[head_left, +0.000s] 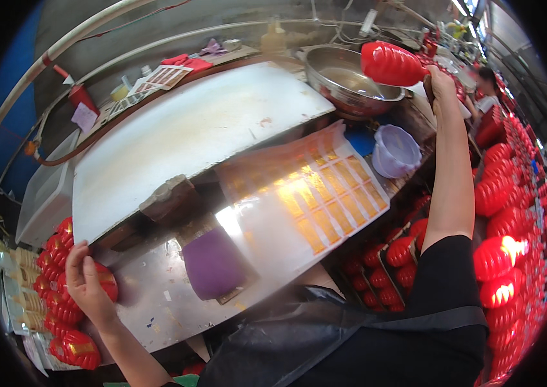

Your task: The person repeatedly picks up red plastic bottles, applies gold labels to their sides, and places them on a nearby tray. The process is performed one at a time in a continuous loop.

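Note:
My right hand (441, 86), arm stretched out to the far right, is closed around the narrow end of a red glossy ribbed vessel (390, 63). The vessel lies sideways in the air by the rim of a metal basin (331, 80) that holds clear liquid. At the near left my left hand (87, 284) has its fingers bent and apart. Just behind it sits a red ribbed piece with a gold label (107, 282); whether the hand touches it I cannot tell. On the metal table (151, 308) lie a sheet of gold labels (325, 193) and a purple pad (212, 266).
A white board (209, 129) covers the back of the table, with a grey block (169, 197) at its front edge. A lilac bucket (396, 151) stands below the basin. Red pieces (502, 219) crowd the right side; a person (487, 90) is farther off.

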### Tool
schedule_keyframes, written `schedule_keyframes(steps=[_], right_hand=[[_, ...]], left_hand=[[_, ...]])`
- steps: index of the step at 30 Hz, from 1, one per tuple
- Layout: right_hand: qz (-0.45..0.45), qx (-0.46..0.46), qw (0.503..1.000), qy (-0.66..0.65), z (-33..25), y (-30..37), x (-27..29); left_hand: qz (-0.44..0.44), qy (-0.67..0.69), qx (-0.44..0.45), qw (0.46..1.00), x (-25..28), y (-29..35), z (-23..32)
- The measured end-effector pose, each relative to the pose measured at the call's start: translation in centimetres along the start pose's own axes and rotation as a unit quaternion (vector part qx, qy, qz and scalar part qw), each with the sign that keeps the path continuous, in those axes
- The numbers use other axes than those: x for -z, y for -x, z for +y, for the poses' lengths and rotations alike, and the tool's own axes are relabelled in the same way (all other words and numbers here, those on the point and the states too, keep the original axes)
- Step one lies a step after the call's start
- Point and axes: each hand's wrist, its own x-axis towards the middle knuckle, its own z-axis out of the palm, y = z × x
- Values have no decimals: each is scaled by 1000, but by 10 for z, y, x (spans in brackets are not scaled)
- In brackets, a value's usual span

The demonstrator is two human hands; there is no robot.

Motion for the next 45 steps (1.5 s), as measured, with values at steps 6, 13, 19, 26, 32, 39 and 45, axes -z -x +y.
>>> schedule_keyframes(steps=[6, 13, 19, 26, 32, 39, 45], right_hand=[[-41, -135, 984, 108, 95, -39, -78], [-15, 52, 880, 473, 165, -81, -94], [-202, 78, 744, 633, 143, -82, -93], [-283, 29, 725, 627, 130, -68, -113], [-158, -114, 960, 201, 138, -61, -101], [-145, 73, 950, 265, 103, -81, -81], [-247, 196, 881, 353, 10, 7, -106]], left_hand=[[-94, 35, 120, 988, -26, 51, -7], [-69, 70, 230, 968, -35, 89, -19], [-68, 61, 227, 970, -38, 82, -23], [-98, 49, 227, 968, -60, 76, -10], [-123, 41, 212, 969, -53, 83, -8], [-132, -18, 188, 973, -44, 72, 0], [-211, -115, -24, 970, -75, 56, 32]])
